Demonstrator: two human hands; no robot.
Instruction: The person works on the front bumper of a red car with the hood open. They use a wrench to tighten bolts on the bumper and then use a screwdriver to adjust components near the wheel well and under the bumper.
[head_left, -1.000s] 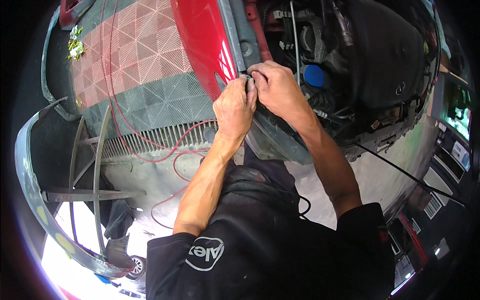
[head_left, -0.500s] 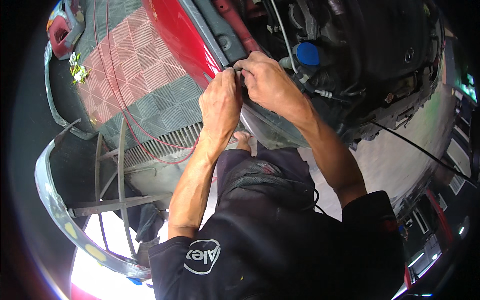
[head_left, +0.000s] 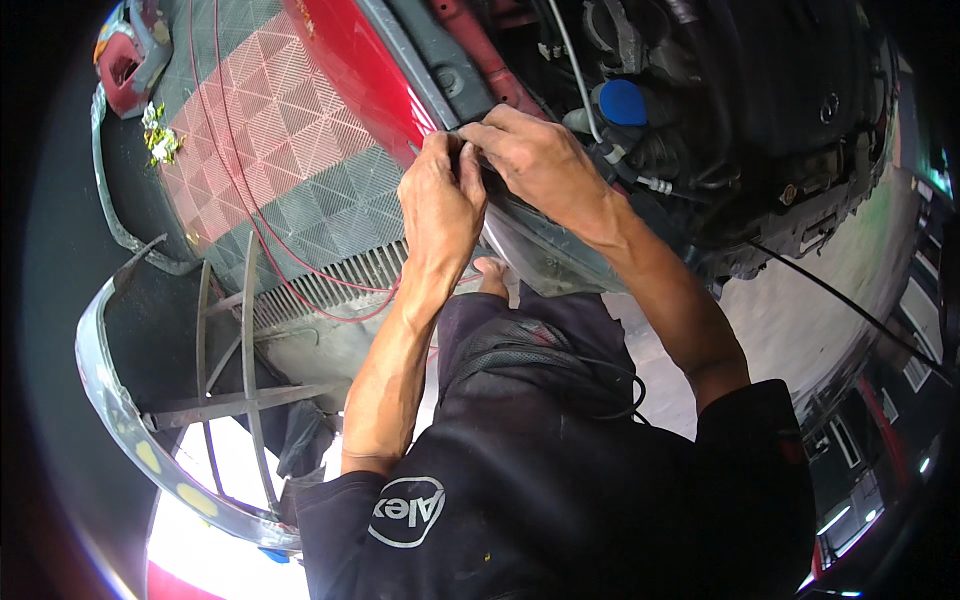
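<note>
Both of my hands meet at the front end of the black trim strip (head_left: 425, 62), which runs along the inner edge of a red fender (head_left: 352, 75). My left hand (head_left: 440, 205) has its fingers curled closed at the fender's corner, thumb beside the fingertips. Coming from the engine bay side, my right hand (head_left: 535, 165) is closed too, its fingertips pinched at the strip's end. Whatever lies between the fingertips is hidden. Just below the hands is the clear headlight (head_left: 545, 255).
A blue cap (head_left: 622, 103) and a metal pipe (head_left: 575, 75) sit in the engine bay to the right. At left, a sanded bumper (head_left: 100, 365) rests by a metal stand (head_left: 250, 330). A red hose (head_left: 245, 200) crosses the tiled floor.
My left thumb has moved slightly away from its fingertips, and my right fingers have shifted a little left. Both hands stay at the same corner. The view has shifted slightly.
</note>
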